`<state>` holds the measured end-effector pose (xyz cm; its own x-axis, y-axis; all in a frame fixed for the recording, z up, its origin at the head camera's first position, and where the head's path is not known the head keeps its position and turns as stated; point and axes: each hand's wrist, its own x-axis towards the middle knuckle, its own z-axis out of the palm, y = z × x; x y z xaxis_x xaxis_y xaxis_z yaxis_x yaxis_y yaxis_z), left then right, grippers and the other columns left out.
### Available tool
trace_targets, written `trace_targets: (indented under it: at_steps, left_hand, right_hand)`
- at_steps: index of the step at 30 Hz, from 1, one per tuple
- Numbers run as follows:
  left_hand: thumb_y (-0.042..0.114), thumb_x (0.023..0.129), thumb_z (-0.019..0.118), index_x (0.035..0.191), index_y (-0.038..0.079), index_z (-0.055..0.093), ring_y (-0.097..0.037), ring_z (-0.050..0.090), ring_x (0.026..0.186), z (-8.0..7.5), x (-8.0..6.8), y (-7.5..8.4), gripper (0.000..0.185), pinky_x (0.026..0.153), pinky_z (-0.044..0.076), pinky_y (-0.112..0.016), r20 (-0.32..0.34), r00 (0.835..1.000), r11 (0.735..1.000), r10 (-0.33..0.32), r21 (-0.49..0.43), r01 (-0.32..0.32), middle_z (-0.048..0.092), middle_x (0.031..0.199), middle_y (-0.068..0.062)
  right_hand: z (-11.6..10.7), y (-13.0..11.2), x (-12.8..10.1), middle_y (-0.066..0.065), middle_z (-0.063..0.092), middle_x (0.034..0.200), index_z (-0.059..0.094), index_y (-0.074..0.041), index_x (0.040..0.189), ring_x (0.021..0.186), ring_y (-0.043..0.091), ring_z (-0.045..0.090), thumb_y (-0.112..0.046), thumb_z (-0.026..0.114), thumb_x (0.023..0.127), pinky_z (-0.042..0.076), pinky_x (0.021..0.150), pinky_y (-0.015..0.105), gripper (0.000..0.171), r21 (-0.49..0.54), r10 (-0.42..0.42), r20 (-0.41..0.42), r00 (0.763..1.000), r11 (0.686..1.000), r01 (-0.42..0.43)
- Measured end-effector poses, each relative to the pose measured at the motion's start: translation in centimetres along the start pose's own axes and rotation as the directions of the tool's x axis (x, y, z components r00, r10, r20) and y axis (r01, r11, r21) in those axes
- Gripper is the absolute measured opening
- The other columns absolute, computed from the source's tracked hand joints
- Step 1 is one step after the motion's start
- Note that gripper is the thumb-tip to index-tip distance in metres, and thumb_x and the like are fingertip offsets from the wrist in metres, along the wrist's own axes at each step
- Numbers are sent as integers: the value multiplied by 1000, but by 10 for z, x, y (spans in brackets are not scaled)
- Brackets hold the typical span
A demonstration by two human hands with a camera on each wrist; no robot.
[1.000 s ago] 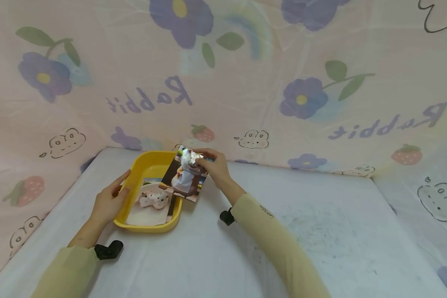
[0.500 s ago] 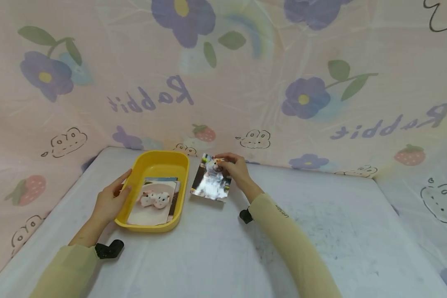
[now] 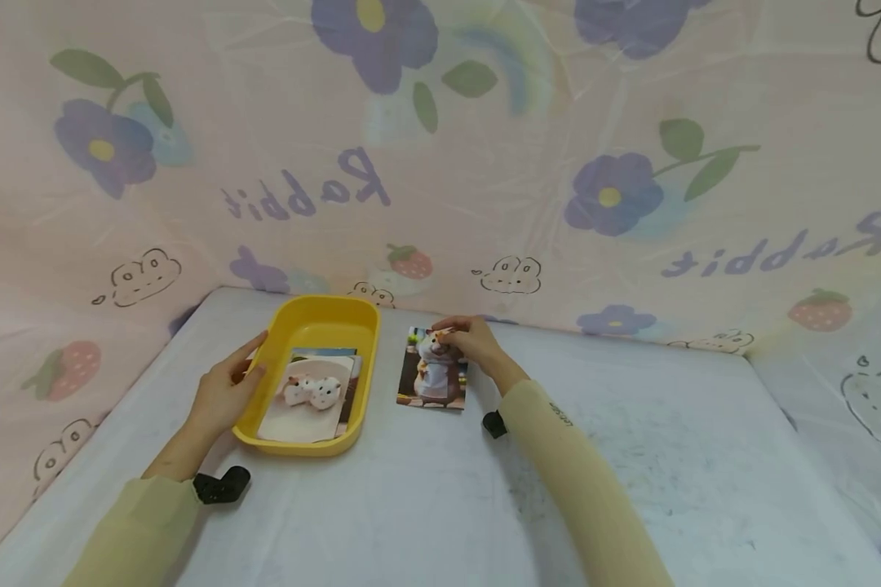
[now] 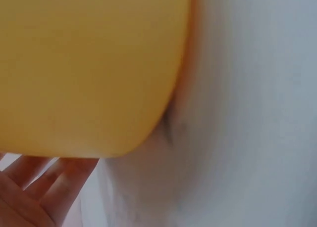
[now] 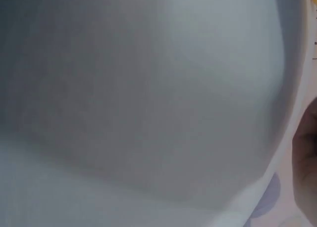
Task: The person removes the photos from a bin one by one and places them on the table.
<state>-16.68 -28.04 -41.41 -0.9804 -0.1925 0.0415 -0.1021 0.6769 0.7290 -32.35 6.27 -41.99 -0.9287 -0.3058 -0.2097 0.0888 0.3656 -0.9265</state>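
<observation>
Left hand (image 3: 223,393) flat against yellow tray (image 3: 258,375) rim — right hand (image 3: 475,344) pinches photo (image 3: 433,372) top edge, beside tray

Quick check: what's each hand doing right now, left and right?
Left hand: open, straight fingers resting against the side of the yellow plastic tray.
Right hand: fingers pinching the top edge of the glossy hamster photo card lying on the white table.

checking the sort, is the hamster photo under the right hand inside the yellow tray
No, the hamster photo lies flat on the table beside the yellow tray, outside it.
</observation>
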Motion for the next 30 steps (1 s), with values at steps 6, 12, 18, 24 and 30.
trace_targets:
  at_steps: [6,12,18,24,30]
  left_hand:
    - [28,103,41,153,23,26,-48,48,119,-2,3,1,52,95,46,-57,46,998,999,-37,-7,37,40,141,-35]
    - [27,103,39,153,21,26,-47,51,116,-2,4,3,52,92,48,-54,54,998,1000,-28,-3,28,43,138,-35]
    - [28,103,39,153,22,26,-49,48,120,-2,6,5,52,94,47,-56,59,997,999,-39,0,39,40,140,-35]
    - [28,103,39,153,23,25,-47,49,117,-1,7,3,52,93,48,-54,63,996,998,-55,0,55,41,140,-35]
    - [28,103,40,152,23,27,-44,53,111,0,8,1,52,88,51,-48,51,998,999,-32,3,32,43,138,-35]
  right_hand:
    - [-1,3,2,-1,63,79,69,-8,115,58,8,46,-8,62,87,39,51,21,29,-78,17,25,1000,997,-15]
    - [0,1,1,7,69,104,69,-8,115,69,12,50,-14,63,88,41,58,24,28,-132,36,-11,999,990,-37]
    - [3,-3,0,10,65,123,68,-8,116,112,26,58,-22,60,91,44,99,41,29,-219,-5,-67,998,976,-10]
    - [14,-15,-4,13,67,116,68,-3,111,109,28,61,-17,61,90,47,95,40,26,-179,-120,-126,985,979,96]
    - [34,-34,-8,13,69,108,69,-2,108,102,27,64,-13,61,91,51,86,36,22,-107,-246,-182,952,967,230]
